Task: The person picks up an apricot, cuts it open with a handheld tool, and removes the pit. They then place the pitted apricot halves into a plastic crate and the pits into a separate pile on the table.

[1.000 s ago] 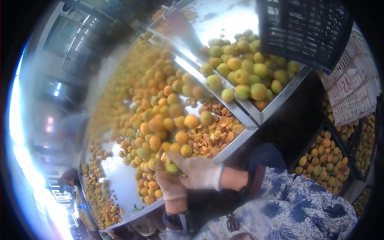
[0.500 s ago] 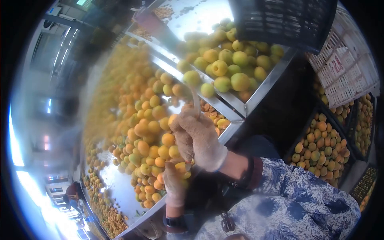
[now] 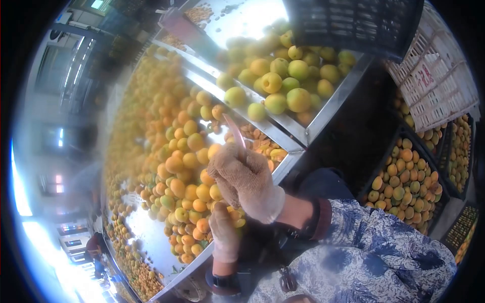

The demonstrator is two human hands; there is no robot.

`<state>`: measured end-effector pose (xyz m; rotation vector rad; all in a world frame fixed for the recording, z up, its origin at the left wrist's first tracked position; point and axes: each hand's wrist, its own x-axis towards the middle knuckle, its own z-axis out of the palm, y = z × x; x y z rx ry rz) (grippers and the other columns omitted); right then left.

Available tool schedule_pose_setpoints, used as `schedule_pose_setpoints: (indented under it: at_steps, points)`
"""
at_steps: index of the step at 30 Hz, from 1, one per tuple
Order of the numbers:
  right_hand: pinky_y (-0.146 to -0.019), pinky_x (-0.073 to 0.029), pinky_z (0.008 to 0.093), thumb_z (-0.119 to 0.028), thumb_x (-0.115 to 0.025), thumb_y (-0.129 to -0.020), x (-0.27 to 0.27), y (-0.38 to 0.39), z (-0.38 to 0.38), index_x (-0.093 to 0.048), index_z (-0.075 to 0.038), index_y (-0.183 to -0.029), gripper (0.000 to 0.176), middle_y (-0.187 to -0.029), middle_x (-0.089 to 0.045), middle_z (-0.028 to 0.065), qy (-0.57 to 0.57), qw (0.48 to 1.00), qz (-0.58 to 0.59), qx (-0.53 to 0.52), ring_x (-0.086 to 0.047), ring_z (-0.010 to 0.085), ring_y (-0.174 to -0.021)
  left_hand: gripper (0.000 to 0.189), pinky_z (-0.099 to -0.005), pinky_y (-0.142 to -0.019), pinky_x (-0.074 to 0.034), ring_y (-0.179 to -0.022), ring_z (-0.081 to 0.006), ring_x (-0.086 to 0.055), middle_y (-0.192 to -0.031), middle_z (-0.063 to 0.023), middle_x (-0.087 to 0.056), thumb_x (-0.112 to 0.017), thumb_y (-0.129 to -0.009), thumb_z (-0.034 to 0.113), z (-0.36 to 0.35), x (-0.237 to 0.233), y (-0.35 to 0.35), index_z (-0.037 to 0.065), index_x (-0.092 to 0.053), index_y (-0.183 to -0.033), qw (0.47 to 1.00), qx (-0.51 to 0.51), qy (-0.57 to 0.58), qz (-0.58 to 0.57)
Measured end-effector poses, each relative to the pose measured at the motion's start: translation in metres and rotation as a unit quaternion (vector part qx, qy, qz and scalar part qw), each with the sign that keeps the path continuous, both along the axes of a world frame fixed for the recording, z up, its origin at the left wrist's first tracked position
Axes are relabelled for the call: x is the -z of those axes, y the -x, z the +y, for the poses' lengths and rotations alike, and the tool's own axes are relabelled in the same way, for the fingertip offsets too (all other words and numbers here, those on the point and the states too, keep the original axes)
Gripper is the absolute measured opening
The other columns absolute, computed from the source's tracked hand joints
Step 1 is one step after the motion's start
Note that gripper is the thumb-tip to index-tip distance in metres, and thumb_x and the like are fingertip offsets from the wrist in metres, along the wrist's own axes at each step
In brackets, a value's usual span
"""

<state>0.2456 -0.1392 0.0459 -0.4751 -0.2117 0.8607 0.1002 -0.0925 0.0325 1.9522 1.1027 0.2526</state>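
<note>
My right hand (image 3: 247,182), in a tan work glove, is closed around a knife. The knife's thin curved blade (image 3: 235,132) points up and away over the table. Just below it, my left hand (image 3: 224,235), gloved too, has its fingers curled beside the near edge of a heap of apricots (image 3: 189,161). Whatever its fingers hold is hidden by the glove. Yellow-orange fruit shows right beside the fingertips. Past the knife lies a small pile of cut or pitted pieces (image 3: 260,144) in a corner of the metal table.
A metal divider (image 3: 283,126) separates the heap from greener fruit (image 3: 298,99). A black crate (image 3: 353,25) tilts over that fruit. At right are a white crate (image 3: 434,76) and a crate full of apricots (image 3: 404,189). A person (image 3: 94,247) stands far left.
My right hand has shifted slightly left and turned, so the knife blade shows more plainly. My hands have moved a little apart. The view has tilted slightly.
</note>
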Motion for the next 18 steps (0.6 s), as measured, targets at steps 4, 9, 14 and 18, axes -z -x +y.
schedule_pose_setpoints:
  at_steps: [4, 9, 14, 18]
  points:
    - [-0.043, -0.030, 0.0200, -0.017, -0.050, -0.099, -0.001, -0.009, -0.004, -0.057, -0.005, -0.090, 0.017, -0.064, -0.049, 0.0001, -0.007, 0.997, 0.028, -0.066, -0.041, 0.0051, -0.047, 0.068, -0.0334, -0.085, -0.046, -0.091, -0.0196, -0.062, -0.094, -0.0112, -0.068, -0.026, -0.102, 0.051, 0.001, 0.004, 0.004, -0.005, -0.064, -0.103, 0.999, 0.005, -0.032, 0.020]
    - [-0.056, -0.045, 0.0226, -0.018, -0.059, -0.095, 0.000, 0.006, 0.001, -0.059, -0.006, -0.084, 0.017, -0.069, -0.055, -0.0042, -0.029, 0.998, -0.061, -0.010, -0.052, 0.0064, -0.061, 0.030, -0.0397, -0.065, -0.046, -0.070, -0.0326, -0.059, -0.077, -0.0156, -0.062, -0.044, -0.098, 0.024, -0.002, 0.030, 0.000, 0.001, -0.059, -0.084, 0.977, 0.038, -0.198, -0.064]
    - [-0.044, -0.036, 0.0230, -0.018, -0.056, -0.095, -0.002, -0.008, -0.002, -0.056, -0.006, -0.079, 0.020, -0.063, -0.050, -0.0012, -0.046, 0.995, 0.027, -0.080, -0.046, 0.0069, -0.048, 0.012, -0.0398, -0.069, -0.047, -0.071, -0.0353, -0.059, -0.077, -0.0163, -0.061, -0.053, -0.091, 0.010, 0.005, 0.016, 0.012, 0.002, -0.059, -0.083, 0.950, 0.146, -0.273, 0.028]
    - [-0.033, -0.025, 0.0263, -0.028, -0.052, -0.094, -0.001, -0.017, 0.003, -0.050, -0.011, -0.074, 0.027, -0.051, -0.035, -0.0018, 0.001, 0.973, 0.189, -0.132, -0.031, 0.0094, -0.035, 0.059, -0.0286, -0.051, -0.043, -0.052, -0.0185, -0.055, -0.061, -0.0066, -0.057, -0.029, -0.102, 0.048, -0.002, 0.011, 0.003, 0.002, -0.055, -0.076, 0.997, 0.002, -0.065, -0.039]
